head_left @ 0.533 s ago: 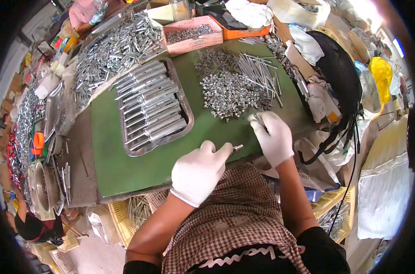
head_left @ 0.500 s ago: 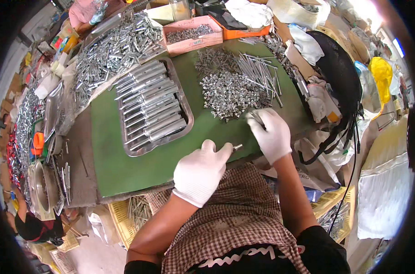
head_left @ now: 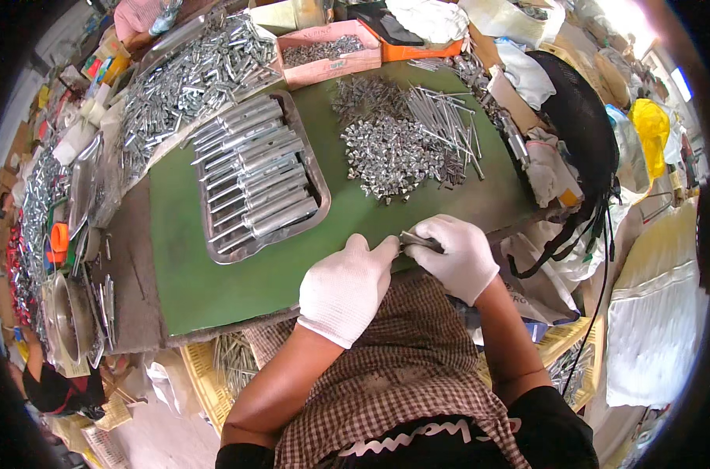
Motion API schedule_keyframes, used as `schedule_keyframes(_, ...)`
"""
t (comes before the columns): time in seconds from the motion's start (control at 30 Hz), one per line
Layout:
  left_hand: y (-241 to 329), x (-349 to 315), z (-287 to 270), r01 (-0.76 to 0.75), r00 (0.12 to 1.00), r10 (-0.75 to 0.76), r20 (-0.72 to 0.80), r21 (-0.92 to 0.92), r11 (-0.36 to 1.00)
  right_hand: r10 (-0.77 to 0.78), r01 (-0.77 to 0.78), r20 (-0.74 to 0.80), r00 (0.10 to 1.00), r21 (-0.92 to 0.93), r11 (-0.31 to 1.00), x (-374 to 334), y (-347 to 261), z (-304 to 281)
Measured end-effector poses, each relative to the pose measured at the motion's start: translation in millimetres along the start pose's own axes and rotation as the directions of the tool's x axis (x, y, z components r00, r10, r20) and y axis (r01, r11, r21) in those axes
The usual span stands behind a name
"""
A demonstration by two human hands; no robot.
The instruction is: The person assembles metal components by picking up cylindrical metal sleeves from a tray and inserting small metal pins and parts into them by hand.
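Observation:
My hands, in white knit gloves, meet over the near edge of the green mat [head_left: 214, 301]. My left hand [head_left: 343, 289] is closed, thumb and forefinger pinching a metal tube that my fingers now mostly hide. A narrow grey metal piece [head_left: 422, 241] sticks out of my closed right hand [head_left: 458, 256], its end at my left fingertips. Whether the two parts touch cannot be made out. Beyond my right hand lies a heap of small shiny metal cone-shaped pieces [head_left: 386, 160]. A steel tray [head_left: 322, 191] to the left holds a row of metal tubes with thin rods [head_left: 265, 176].
Long thin metal pins [head_left: 441, 117] and a pile of small dark parts [head_left: 363, 98] lie behind the cone-shaped pieces. A pink box [head_left: 328, 72] of small parts stands at the back. Loose metal tubes [head_left: 191, 78] are heaped at far left. A black mesh bag [head_left: 578, 125] borders the right.
My right hand has moved from beside the heap of cone-shaped pieces toward me, bringing its grey metal piece to my left fingertips. My left hand has barely moved.

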State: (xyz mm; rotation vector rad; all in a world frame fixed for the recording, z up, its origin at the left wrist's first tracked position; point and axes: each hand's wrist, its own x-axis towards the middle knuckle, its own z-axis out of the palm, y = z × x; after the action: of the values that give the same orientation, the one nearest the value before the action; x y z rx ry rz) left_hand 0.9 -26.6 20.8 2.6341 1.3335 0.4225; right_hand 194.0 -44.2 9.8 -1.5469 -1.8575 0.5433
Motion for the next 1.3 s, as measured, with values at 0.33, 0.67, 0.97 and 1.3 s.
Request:
schedule_keyframes(0.33,-1.7,-0.5,-0.3,-0.017,1.000,0.016,-0.027,-0.035,0.999,-0.037,0.035,-0.015,0.999,-0.115,0.993,19.1,11.4,-5.7)
schedule_keyframes(0.67,-1.7,2.4,1.1,-0.023,1.000,0.023,-0.017,-0.012,1.000,-0.051,0.012,-0.103,0.993,-0.350,0.937,47.1,25.2,-7.1)
schedule_keyframes(0.97,-0.3,-2.9,1.0,-0.042,0.999,0.042,-0.026,-0.010,0.999,-0.157,0.157,0.007,0.987,-0.087,0.984,0.6,-3.0,-2.0)
schedule_keyframes(1.3,-1.9,-5.8,4.7,-0.085,0.996,0.087,-0.035,0.052,0.995,0.065,-0.057,0.077,0.995,-0.105,0.993,-1.8,-4.6,2.1)
